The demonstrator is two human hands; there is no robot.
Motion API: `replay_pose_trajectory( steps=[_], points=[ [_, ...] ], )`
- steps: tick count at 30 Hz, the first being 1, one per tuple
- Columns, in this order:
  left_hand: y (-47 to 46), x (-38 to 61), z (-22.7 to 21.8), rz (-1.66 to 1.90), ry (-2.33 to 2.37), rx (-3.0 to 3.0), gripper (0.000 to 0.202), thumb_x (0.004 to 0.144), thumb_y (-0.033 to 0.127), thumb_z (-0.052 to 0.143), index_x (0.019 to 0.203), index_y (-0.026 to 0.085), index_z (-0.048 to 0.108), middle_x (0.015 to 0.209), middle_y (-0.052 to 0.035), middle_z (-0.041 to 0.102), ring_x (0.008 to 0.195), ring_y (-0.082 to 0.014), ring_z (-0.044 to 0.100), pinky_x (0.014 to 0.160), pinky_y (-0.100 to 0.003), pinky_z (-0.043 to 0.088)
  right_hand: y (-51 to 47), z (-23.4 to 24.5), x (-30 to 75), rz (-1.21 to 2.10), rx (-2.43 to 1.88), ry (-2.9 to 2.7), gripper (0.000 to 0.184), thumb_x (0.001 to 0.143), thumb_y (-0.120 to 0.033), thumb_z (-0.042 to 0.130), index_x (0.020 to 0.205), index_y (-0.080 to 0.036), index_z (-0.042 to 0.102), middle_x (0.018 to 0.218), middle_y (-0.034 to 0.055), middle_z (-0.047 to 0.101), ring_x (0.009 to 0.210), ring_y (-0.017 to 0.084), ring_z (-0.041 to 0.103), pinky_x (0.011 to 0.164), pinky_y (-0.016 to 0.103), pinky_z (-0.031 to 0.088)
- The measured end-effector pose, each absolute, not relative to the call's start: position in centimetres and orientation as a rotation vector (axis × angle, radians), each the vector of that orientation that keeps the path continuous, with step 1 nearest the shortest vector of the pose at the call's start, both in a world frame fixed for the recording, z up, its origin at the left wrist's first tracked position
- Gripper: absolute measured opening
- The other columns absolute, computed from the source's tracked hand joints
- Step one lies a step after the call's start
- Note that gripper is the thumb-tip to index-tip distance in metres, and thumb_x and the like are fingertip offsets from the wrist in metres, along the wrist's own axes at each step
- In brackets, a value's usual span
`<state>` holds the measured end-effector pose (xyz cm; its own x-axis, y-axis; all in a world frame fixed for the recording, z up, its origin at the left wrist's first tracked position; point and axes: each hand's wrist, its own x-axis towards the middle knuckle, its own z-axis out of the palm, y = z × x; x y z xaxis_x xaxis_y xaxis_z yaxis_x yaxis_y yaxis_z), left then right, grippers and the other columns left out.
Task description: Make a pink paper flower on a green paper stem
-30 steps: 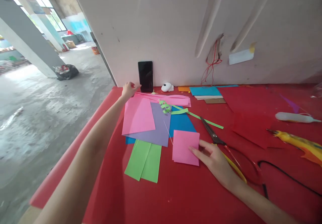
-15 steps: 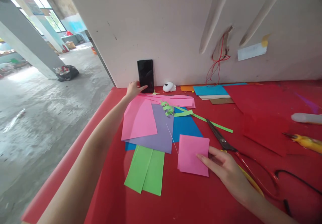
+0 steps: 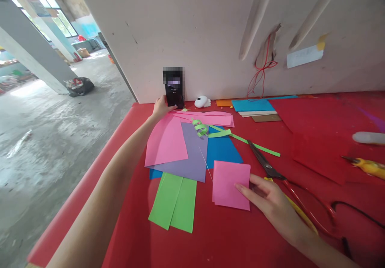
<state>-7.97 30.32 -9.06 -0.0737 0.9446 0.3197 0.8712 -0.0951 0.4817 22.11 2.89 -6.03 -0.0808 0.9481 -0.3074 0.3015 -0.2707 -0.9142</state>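
Observation:
A black smartphone (image 3: 174, 89) leans upright against the pale panel, its screen lit and partly pixelated. My left hand (image 3: 161, 106) grips its lower left edge, thumb across the bottom front and fingers partly hidden at the side. My right hand (image 3: 267, 197) pinches a small stack of square pink paper (image 3: 230, 183), thumb on top and fingers underneath. Left of this stack lie green paper pieces (image 3: 174, 204), a purple sheet (image 3: 195, 151), a larger pink sheet (image 3: 165, 141) and a blue sheet (image 3: 222, 149). Scissors (image 3: 267, 167) with red handles lie open beside my right hand.
A curled green strip (image 3: 200, 127) and pink strips (image 3: 213, 118) lie behind the sheets. A white eye-shaped object (image 3: 202, 101) sits by the panel (image 3: 210, 39). Blue card (image 3: 254, 105) lies farther right, a yellow-handled tool (image 3: 368, 167) at the right. The red table (image 3: 126, 220) ends at the left.
The phone's screen has gone from dark to lit. My left thumb has slid slightly down to the phone's bottom edge. My right hand keeps its hold on the pink paper.

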Motion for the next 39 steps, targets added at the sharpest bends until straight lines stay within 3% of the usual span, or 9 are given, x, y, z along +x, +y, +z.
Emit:
replay_pose_trajectory(
  steps=[19,24,27,30,34,39],
  points=[
    [31.0,-7.6,-9.6,0.977,2.034,1.931,0.036,0.089,0.036,0.056,0.119,0.015,0.056,0.121,-0.0096,0.059,0.107,-0.0213,0.060,0.091,-0.045,0.052,2.9,-6.4,22.2,1.325,-1.562,-1.419,0.038,0.067,-0.055,0.060,0.077,-0.020,0.072,0.069,0.0055,0.068,0.067,0.023,0.062,0.057,0.033,0.053],
    [29.9,-7.3,-8.5,1.120,2.047,1.845,0.050,0.074,0.034,0.073,0.116,0.017,0.054,0.114,-0.0084,0.060,0.118,-0.0257,0.048,0.103,-0.042,0.038,2.9,-6.3,22.2,1.383,-1.523,-1.364,0.038,0.065,-0.054,0.064,0.080,-0.020,0.072,0.077,0.0056,0.072,0.071,0.023,0.063,0.062,0.031,0.055],
    [28.0,-7.0,-7.5,1.271,2.042,1.781,0.043,0.084,0.034,0.060,0.123,0.021,0.046,0.125,-0.0095,0.052,0.123,-0.0233,0.043,0.108,-0.037,0.031,2.9,-6.5,22.2,1.381,-1.509,-1.377,0.037,0.066,-0.053,0.065,0.081,-0.020,0.072,0.075,0.0048,0.072,0.070,0.022,0.063,0.061,0.030,0.054],
    [24.5,-6.6,-6.8,1.284,1.937,1.777,0.030,0.094,0.029,0.037,0.122,0.023,0.045,0.125,-0.0091,0.053,0.119,-0.0188,0.049,0.101,-0.033,0.039,2.9,-6.7,22.3,1.377,-1.486,-1.388,0.036,0.069,-0.051,0.064,0.085,-0.020,0.073,0.078,0.0050,0.073,0.070,0.022,0.064,0.061,0.030,0.054],
    [18.5,-5.5,-6.7,1.095,1.720,1.882,0.021,0.091,0.026,0.038,0.096,0.023,0.058,0.107,-0.0048,0.064,0.104,-0.0173,0.059,0.094,-0.032,0.046,2.9,-6.6,22.3,1.396,-1.457,-1.383,0.033,0.070,-0.050,0.065,0.083,-0.020,0.071,0.082,0.0051,0.074,0.074,0.023,0.067,0.063,0.031,0.056],
    [14.6,-4.0,-6.3,0.714,1.460,2.077,0.010,0.078,0.025,0.058,0.073,0.025,0.067,0.083,-0.0011,0.070,0.086,-0.0186,0.064,0.084,-0.033,0.051,2.8,-6.4,22.3,1.383,-1.449,-1.361,0.031,0.068,-0.051,0.068,0.074,-0.021,0.069,0.079,0.0041,0.073,0.073,0.023,0.066,0.067,0.032,0.058]
  ],
)
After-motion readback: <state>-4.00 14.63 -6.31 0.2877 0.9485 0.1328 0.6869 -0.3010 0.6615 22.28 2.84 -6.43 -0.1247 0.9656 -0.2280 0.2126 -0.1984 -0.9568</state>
